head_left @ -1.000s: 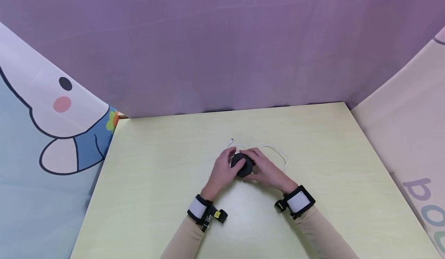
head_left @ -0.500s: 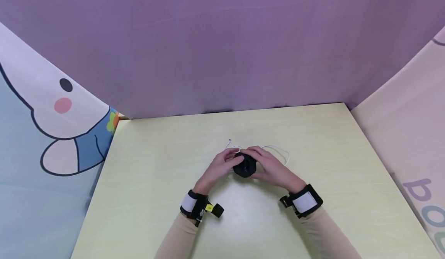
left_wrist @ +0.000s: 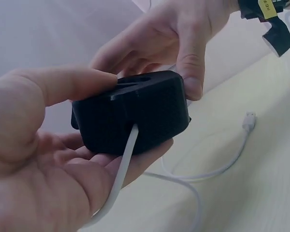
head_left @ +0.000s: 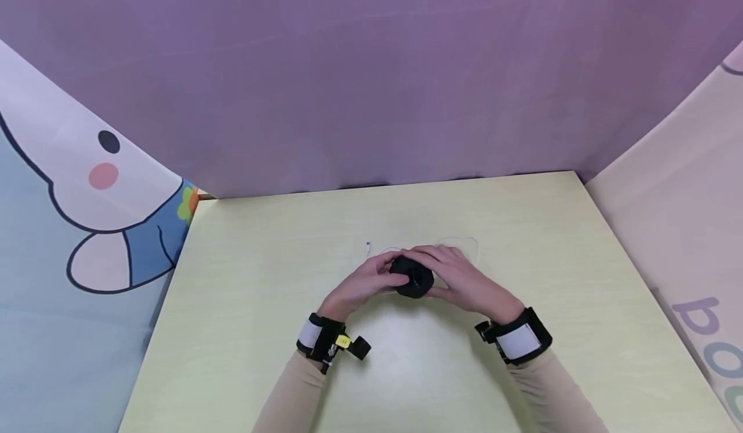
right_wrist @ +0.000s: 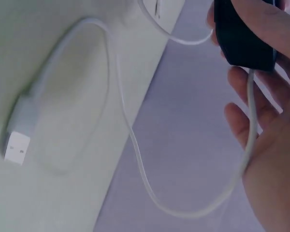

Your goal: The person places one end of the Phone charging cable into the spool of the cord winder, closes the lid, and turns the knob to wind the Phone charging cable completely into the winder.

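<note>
A black, many-sided cable winder (head_left: 416,283) is held above the table between both hands. My left hand (head_left: 362,286) grips its left side, with the thumb on the top face in the left wrist view and fingers beneath. On the right side, my right hand (head_left: 467,283) holds it between thumb and fingers. A white cable (left_wrist: 126,162) comes out of the winder's wall beside my left palm. From the other side, more white cable (right_wrist: 251,111) runs past my right palm, and a USB plug (right_wrist: 19,130) shows in the right wrist view.
A pale wooden table (head_left: 261,259) lies below. Beyond the hands, a small white plug (head_left: 368,248) and thin loops of cable lie on it. A purple cloth (head_left: 371,84) hangs behind the table, with printed cloths at both sides.
The winder has shifted slightly right and tilted, showing its recessed middle. Both wrists have spread apart. My left thumb has moved across the winder's face. The small plug has moved left.
</note>
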Tool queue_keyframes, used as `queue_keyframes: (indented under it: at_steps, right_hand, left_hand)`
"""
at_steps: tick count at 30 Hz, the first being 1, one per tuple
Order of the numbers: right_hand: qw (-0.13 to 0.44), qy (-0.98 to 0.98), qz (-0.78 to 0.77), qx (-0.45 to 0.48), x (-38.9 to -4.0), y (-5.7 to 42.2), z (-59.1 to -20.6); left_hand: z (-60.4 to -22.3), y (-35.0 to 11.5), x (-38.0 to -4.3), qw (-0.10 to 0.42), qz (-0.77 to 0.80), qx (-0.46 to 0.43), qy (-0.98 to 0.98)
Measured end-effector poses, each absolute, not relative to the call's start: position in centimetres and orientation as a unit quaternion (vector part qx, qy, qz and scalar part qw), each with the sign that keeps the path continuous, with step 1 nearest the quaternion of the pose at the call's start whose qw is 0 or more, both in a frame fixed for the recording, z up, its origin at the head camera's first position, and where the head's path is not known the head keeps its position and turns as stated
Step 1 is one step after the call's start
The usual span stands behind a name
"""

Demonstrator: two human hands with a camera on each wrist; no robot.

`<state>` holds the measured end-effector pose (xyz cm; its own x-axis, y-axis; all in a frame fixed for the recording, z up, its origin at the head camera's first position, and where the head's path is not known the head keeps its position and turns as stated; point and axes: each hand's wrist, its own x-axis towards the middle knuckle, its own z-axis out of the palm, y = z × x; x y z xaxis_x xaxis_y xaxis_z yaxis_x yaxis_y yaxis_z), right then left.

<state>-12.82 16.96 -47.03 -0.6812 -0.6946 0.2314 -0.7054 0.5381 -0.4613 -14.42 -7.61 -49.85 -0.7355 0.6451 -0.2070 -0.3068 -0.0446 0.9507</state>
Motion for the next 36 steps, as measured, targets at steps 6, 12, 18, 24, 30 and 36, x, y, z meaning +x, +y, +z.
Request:
queue_keyframes:
  at_steps: [6, 12, 18, 24, 30, 36]
  right_hand:
    - [0.041, -0.864, 0.292, 0.408, -12.5, 17.0, -46.3]
    - [0.148, -0.854, 0.283, 0.411, -12.8, 16.4, -46.6]
    - [0.173, -0.850, 0.262, 0.422, -12.9, 16.0, -47.1]
    - [0.172, -0.856, 0.251, 0.418, -12.8, 15.8, -47.0]
    - [0.172, -0.861, 0.228, 0.421, -12.7, 15.8, -46.6]
    - [0.186, -0.864, 0.177, 0.434, -12.6, 15.7, -46.4]
  left_hand:
    - [-49.7, -7.7, -14.3, 0.322, 0.722, 0.129, 0.598]
    - [-49.8, -7.7, -14.2, 0.323, 0.731, 0.121, 0.589]
    - [-50.1, -7.6, -14.2, 0.324, 0.735, 0.122, 0.584]
    - [-50.1, -7.6, -14.1, 0.321, 0.733, 0.121, 0.588]
    - [-50.0, -7.7, -14.1, 0.326, 0.731, 0.124, 0.586]
    - [-49.8, -7.7, -13.9, 0.333, 0.723, 0.125, 0.592]
